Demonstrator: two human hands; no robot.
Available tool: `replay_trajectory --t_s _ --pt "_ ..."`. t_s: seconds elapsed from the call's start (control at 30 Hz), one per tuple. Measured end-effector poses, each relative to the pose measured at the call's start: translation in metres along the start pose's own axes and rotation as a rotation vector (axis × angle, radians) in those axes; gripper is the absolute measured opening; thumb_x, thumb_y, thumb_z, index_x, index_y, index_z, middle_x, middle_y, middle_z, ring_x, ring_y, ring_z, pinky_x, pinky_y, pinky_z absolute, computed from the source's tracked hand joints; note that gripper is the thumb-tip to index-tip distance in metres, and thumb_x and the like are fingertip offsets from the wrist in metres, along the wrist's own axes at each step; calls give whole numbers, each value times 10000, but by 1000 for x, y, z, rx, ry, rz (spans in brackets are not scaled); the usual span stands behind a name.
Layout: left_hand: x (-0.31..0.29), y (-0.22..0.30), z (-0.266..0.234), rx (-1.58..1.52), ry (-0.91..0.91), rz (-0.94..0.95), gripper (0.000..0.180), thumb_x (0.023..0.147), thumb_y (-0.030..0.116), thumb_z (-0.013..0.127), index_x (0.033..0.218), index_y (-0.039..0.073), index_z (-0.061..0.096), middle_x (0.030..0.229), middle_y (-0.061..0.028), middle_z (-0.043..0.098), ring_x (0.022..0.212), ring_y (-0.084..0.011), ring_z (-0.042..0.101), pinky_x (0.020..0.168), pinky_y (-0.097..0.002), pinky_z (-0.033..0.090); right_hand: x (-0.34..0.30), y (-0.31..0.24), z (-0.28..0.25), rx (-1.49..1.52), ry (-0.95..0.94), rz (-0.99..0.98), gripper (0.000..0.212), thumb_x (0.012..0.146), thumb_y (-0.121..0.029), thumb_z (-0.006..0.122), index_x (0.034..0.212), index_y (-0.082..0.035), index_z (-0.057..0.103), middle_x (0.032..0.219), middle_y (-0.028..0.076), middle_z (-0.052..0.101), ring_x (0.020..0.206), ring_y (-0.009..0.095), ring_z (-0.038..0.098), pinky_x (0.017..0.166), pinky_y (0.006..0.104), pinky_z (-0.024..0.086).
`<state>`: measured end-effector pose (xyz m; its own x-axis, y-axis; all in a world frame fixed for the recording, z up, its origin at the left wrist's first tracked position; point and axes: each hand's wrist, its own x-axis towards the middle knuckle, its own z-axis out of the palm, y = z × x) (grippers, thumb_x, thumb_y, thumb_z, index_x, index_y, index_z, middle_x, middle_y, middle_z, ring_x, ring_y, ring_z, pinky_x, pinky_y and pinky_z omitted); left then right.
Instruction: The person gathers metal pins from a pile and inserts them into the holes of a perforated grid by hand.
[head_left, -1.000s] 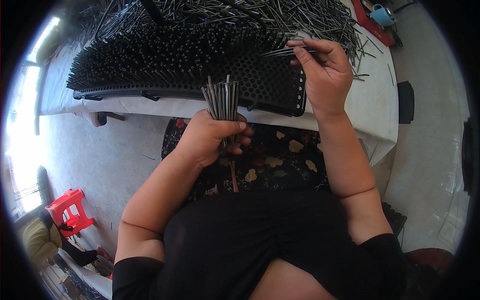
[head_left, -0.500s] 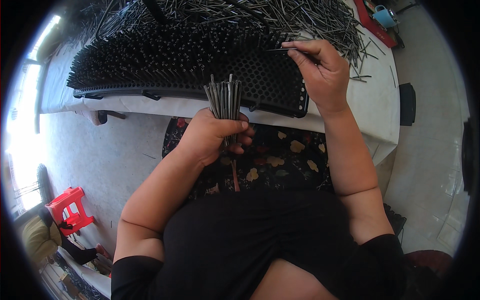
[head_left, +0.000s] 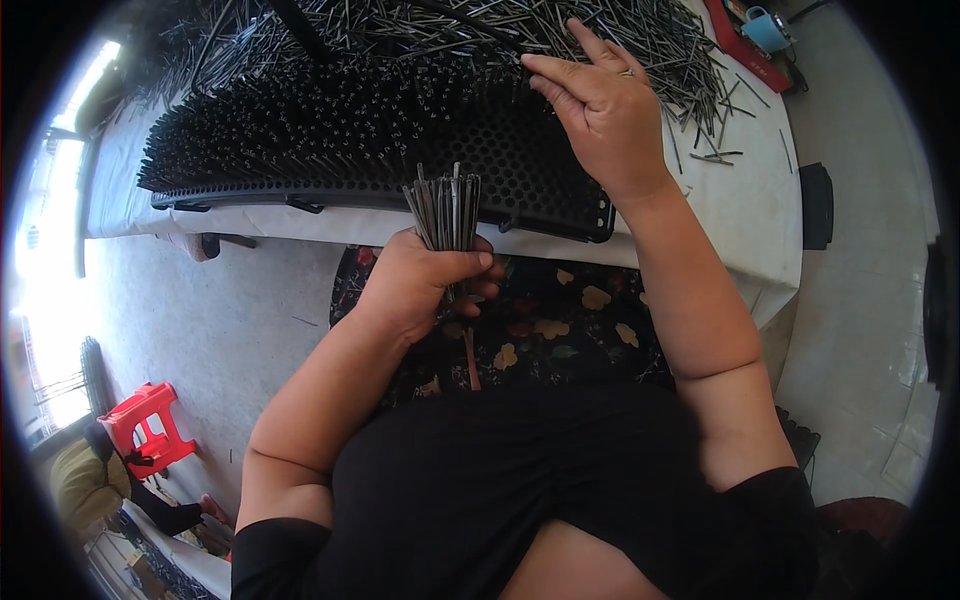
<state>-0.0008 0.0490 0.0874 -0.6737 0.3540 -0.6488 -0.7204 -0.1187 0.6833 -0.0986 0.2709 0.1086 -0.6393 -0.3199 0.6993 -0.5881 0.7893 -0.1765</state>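
Observation:
My left hand (head_left: 430, 275) is closed round an upright bundle of thin dark metal rods (head_left: 445, 212), held just off the near edge of a black perforated tray (head_left: 510, 165). Many similar rods (head_left: 290, 125) stand packed in the tray's holes on the left and middle, while its right part shows bare holes. My right hand (head_left: 605, 115) is over the tray's far right edge. Its thumb and index finger are pinched together there, the other fingers stretched out; whether a rod is between the tips is too dark to make out.
A heap of loose rods (head_left: 620, 50) lies behind the tray on the white-covered table (head_left: 720, 215), some scattered to the right. A red box (head_left: 745, 50) and a light blue mug (head_left: 768, 30) are at the far right. A red stool (head_left: 150, 430) stands on the floor at left, near another person (head_left: 90, 480).
My right hand has moved away from me and left to the tray's far edge. The thin rod seen in its fingertips before no longer shows. My left hand keeps its bundle.

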Motion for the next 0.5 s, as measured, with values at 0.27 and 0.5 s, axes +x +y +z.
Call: replay_trajectory --t_s 0.27,0.5 --pt "7 0 3 -15 -54 22 282 892 60 644 1154 -33 591 932 -142 691 752 -199 674 582 -288 550 8 -4 0 22 -125 3 272 904 -140 645 1152 -233 706 1045 4 734 1214 227 592 1102 439 333" --pt "-6 -2 2 0 -51 44 378 890 63 632 1254 23 537 960 -129 695 730 -182 663 575 -289 551 14 -16 -2 113 -66 -39 315 853 -24 618 1120 -169 701 1061 24 717 1127 245 632 1062 463 369"
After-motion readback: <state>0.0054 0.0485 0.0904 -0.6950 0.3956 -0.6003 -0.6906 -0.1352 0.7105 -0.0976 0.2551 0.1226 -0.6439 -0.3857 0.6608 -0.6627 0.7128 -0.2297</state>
